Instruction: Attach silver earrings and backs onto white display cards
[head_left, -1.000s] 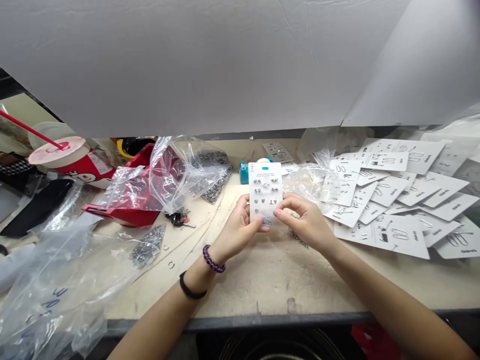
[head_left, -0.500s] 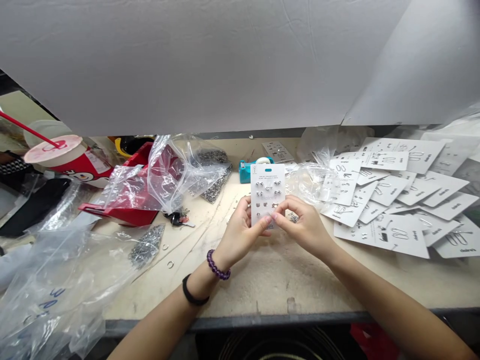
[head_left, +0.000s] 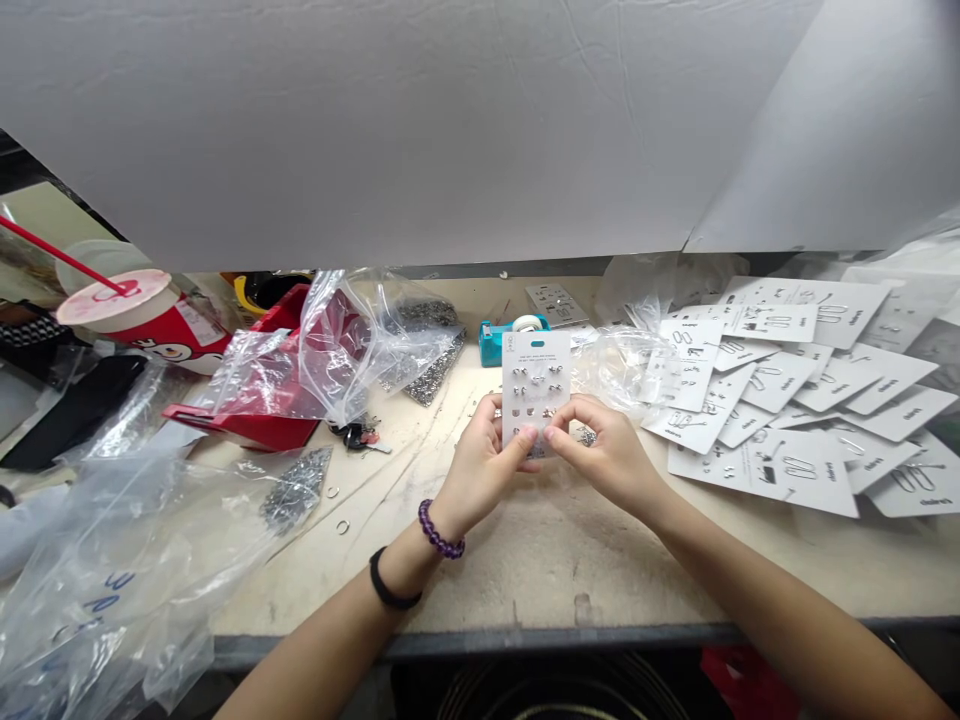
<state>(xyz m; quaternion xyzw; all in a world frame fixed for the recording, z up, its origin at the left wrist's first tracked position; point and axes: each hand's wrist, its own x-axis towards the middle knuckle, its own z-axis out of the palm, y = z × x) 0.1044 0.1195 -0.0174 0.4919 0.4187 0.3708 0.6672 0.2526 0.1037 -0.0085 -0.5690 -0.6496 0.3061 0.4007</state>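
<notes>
- Now the left hand (head_left: 480, 470) grips a white earring card (head_left: 536, 390), pinching its low edge.
- Right hand (head_left: 609, 455) pinches the same card too.
- Blue tape holder (head_left: 510, 335) sits just past it on the desk (head_left: 480, 590).

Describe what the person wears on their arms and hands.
The left hand has two bands at its wrist: a bracelet of round dark purple beads and, further up the arm, a plain black band. The right hand shows nothing worn, and neither arm has a sleeve.

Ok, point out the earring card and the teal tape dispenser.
Earring card (head_left: 535, 385): head view, middle of its face.
Teal tape dispenser (head_left: 490, 345): head view, its teal body.
</notes>
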